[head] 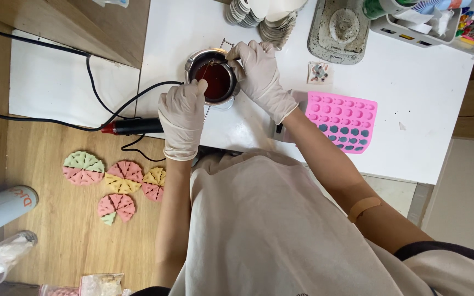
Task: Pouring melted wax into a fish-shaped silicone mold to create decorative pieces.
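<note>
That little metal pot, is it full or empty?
Partly full: the metal pot stands upright with dark red liquid inside, below its rim.

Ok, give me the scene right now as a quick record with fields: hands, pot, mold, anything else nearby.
left hand: gloved left hand, fingertips at the pot rim, holding a thin stick in the liquid
right hand: gloved right hand, gripping the far rim
pot: small metal pot of dark red liquid, on the white table
mold: pink silicone mold, some cavities filled dark
nearby: pastel wedge discs on the wooden surface
</note>
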